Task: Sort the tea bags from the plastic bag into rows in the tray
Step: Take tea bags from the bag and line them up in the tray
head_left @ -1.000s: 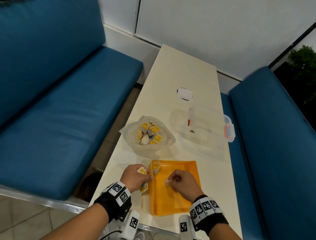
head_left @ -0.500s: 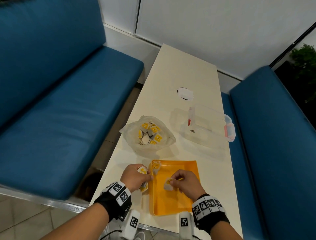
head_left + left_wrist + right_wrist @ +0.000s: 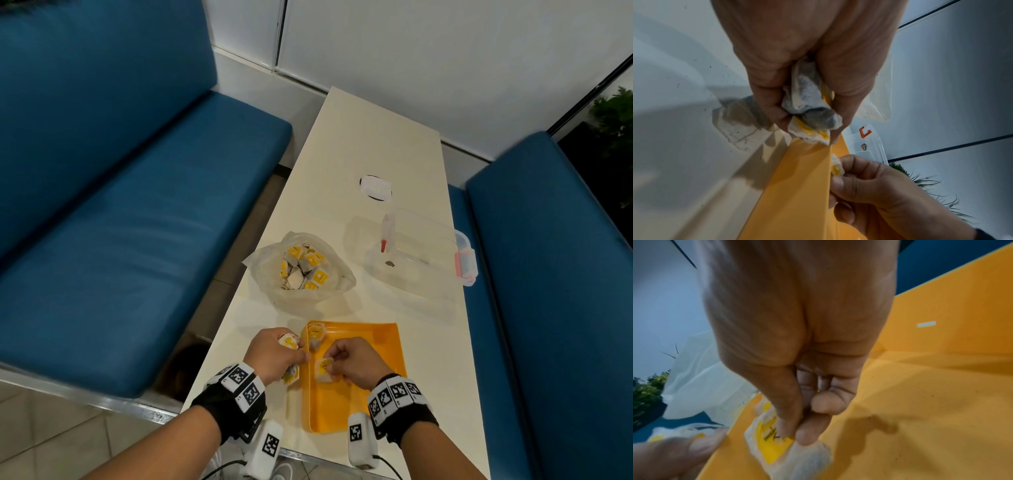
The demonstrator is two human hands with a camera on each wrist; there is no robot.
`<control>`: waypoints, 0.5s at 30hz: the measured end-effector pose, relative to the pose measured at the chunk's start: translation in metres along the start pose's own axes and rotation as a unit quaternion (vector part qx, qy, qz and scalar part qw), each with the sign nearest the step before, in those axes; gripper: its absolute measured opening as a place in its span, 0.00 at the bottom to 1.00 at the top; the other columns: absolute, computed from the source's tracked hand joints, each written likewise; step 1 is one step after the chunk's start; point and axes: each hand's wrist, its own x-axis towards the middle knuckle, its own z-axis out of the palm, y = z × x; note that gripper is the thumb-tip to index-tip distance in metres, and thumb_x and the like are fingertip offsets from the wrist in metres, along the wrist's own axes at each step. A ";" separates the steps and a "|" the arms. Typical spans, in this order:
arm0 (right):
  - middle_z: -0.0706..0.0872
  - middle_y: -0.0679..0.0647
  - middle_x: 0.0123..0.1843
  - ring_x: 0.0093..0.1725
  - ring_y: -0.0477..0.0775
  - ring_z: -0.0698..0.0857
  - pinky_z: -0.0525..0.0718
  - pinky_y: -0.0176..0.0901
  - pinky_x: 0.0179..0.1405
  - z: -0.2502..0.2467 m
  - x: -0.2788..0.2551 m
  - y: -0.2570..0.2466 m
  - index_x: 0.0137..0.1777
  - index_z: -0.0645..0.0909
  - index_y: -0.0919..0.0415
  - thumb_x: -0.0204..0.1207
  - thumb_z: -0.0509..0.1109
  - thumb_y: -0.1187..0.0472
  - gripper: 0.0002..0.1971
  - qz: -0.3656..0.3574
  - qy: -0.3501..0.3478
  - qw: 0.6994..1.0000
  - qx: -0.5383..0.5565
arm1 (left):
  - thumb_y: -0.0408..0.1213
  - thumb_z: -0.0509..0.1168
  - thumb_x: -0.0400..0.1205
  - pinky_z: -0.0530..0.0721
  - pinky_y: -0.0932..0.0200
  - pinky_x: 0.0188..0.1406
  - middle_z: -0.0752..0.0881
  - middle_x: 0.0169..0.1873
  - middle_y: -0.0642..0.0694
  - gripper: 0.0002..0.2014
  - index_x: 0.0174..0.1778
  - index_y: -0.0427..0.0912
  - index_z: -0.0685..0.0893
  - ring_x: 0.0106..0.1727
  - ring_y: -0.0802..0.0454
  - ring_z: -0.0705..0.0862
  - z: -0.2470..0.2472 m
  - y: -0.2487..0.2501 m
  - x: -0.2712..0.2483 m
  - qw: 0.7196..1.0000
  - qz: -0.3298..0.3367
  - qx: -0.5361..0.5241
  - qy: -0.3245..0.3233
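Right hand (image 3: 354,359) pinched one tea bag (image 3: 323,369) low at the tray's (image 3: 370,346) left edge, lower middle of frame. Left hand (image 3: 274,353) clutched a few spare bags (image 3: 809,110). I'd lay it flat, tag up, snug under the first bag (image 3: 315,334).

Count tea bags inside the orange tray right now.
2. One tea bag sits in the tray's far-left corner; another is pinched by the right hand at the left wall. None look hidden.
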 end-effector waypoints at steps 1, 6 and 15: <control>0.86 0.53 0.28 0.24 0.42 0.83 0.76 0.31 0.23 0.001 0.002 -0.002 0.41 0.84 0.62 0.73 0.73 0.77 0.09 0.003 -0.001 1.000 0.004 | 0.32 0.85 0.64 0.87 0.58 0.33 0.89 0.28 0.50 0.10 0.36 0.42 0.92 0.31 0.53 0.86 0.000 0.000 0.000 1.000 0.002 0.000 0.001; 0.85 0.56 0.30 0.26 0.49 0.84 0.77 0.35 0.21 0.010 0.012 -0.008 0.39 0.84 0.61 0.72 0.73 0.79 0.11 0.030 0.043 0.997 0.059 | 0.30 0.84 0.65 0.85 0.58 0.31 0.87 0.24 0.53 0.09 0.37 0.40 0.91 0.27 0.55 0.83 0.000 0.000 -0.001 1.000 0.007 0.001 0.004; 0.88 0.62 0.30 0.35 0.66 0.89 0.90 0.60 0.34 0.028 0.030 -0.011 0.24 0.83 0.57 0.61 0.74 0.77 0.14 0.079 0.165 0.975 0.129 | 0.32 0.85 0.65 0.84 0.57 0.29 0.86 0.25 0.50 0.11 0.38 0.38 0.91 0.27 0.53 0.82 0.001 -0.002 0.001 1.000 0.000 -0.015 -0.004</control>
